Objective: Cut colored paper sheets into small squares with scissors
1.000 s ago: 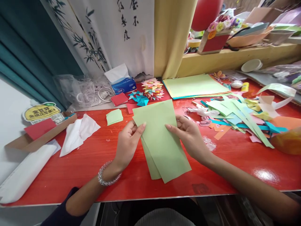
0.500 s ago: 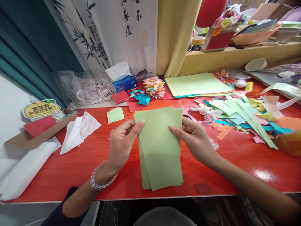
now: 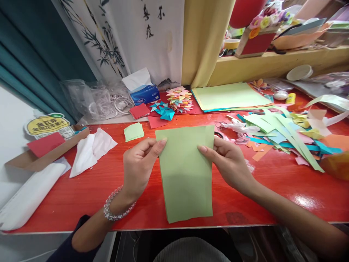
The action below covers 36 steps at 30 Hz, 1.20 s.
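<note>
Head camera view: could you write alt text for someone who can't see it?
A person's left hand and right hand hold light-green rectangular paper sheets over a glossy red table. Multicoloured paper scraps lie at right, a blue plastic tissue pack behind.

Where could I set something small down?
Two bare patches of red table: one between the white tissue and the left hand, another on the near side of the paper scraps, beside the right forearm. Crowded: where those scraps lie, and at the back around the tissue pack.
</note>
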Each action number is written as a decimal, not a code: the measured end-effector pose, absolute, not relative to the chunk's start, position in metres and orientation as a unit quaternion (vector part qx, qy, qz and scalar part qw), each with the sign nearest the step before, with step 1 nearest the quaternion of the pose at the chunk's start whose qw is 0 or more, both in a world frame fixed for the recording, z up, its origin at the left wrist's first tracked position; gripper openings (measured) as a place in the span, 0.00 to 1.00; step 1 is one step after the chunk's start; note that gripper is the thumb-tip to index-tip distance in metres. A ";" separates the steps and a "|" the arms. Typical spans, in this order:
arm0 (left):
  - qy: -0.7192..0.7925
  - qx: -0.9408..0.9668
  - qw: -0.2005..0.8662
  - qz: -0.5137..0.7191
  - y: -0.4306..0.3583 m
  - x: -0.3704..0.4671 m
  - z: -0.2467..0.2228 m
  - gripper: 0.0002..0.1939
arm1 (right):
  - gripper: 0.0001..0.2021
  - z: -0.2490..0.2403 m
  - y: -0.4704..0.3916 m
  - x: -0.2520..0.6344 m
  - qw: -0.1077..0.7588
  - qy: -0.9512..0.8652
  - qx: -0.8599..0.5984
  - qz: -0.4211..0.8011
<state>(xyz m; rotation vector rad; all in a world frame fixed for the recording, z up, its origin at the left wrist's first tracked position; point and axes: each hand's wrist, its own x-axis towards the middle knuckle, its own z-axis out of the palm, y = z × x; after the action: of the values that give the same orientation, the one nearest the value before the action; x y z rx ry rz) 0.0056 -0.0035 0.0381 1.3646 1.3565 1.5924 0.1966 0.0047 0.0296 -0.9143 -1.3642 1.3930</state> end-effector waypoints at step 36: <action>0.485 0.480 0.338 0.648 -0.003 0.006 0.036 0.05 | 0.04 0.031 0.001 0.196 0.487 -0.529 -0.364 0.591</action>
<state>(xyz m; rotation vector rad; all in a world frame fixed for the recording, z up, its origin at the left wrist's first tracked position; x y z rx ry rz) 0.0063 -0.0031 0.0365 1.2504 1.2641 1.6886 0.1958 0.0014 0.0311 -0.8857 -1.2872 1.4378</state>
